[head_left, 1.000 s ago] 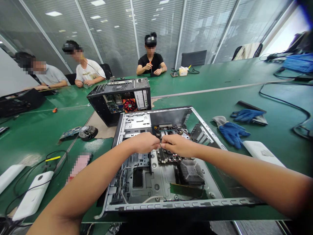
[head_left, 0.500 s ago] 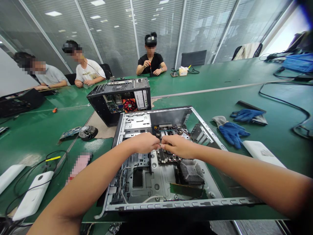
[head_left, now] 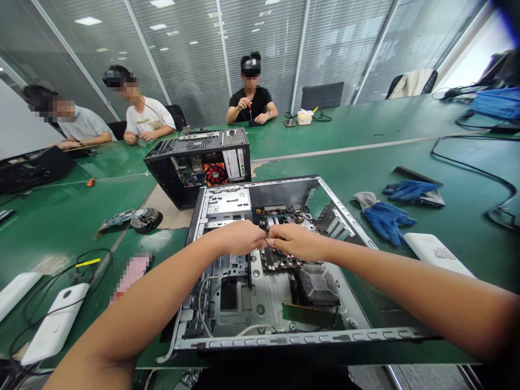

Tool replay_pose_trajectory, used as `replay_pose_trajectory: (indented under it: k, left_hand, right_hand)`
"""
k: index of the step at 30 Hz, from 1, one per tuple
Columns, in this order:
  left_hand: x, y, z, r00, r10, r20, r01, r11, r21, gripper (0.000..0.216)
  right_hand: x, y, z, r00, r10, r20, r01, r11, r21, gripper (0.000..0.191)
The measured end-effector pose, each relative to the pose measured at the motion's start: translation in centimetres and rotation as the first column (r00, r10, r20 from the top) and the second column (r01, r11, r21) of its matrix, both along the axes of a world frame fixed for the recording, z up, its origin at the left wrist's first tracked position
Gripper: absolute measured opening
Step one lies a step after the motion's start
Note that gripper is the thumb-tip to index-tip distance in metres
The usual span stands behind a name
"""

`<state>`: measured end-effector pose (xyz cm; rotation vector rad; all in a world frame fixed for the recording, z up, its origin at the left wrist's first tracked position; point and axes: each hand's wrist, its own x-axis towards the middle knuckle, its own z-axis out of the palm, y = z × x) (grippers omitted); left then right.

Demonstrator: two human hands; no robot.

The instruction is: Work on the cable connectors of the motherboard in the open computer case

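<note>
An open computer case [head_left: 280, 340] lies on its side in front of me. Over its motherboard [head_left: 280, 262], my left hand [head_left: 242, 237] and my right hand [head_left: 293, 239] meet fingertip to fingertip. Both hands have their fingers pinched together; whatever sits between them is too small or too covered to name. A finned heatsink [head_left: 319, 284] rests in the case just below my right hand. Nearer to me lies a green memory stick [head_left: 311, 314]. Drive bays [head_left: 227, 201] fill the left side of the case, and a pale cable [head_left: 202, 306] runs along below them.
Behind stands a second computer case [head_left: 197, 162] with a red fan. Blue gloves [head_left: 388, 222] and a white power bank [head_left: 439, 253] lie to the right. At left are a round cooler [head_left: 146, 220], a phone [head_left: 132, 275] and another power bank [head_left: 57, 324]. Several people sit across the table.
Almost nothing differs. My hands stay pinched together at the same place over the motherboard, and the case has not moved.
</note>
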<state>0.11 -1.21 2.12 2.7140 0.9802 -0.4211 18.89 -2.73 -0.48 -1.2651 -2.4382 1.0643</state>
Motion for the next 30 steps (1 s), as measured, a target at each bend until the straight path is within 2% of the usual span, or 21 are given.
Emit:
replay_pose_trajectory:
  k: [7,20,30]
  left_hand:
    - [0.11,-0.12,0.21,0.999,-0.001,-0.037,0.001,1.000,-0.001,0.029]
    - [0.14,-0.03,-0.01,0.999,-0.016,-0.045,0.018,0.999,0.040,0.030]
    - [0.37,-0.42,0.28,0.994,-0.011,-0.104,0.018,0.997,0.071,0.030]
  right_hand:
    - [-0.06,0.06,0.07,1.000,0.020,0.014,-0.020,1.000,0.010,0.020]
    - [0.16,-0.18,0.06,0.996,0.063,0.057,-0.070,0.989,0.134,0.019]
    - [0.26,-0.15,0.07,0.991,0.130,0.023,-0.131,0.991,0.017,0.025]
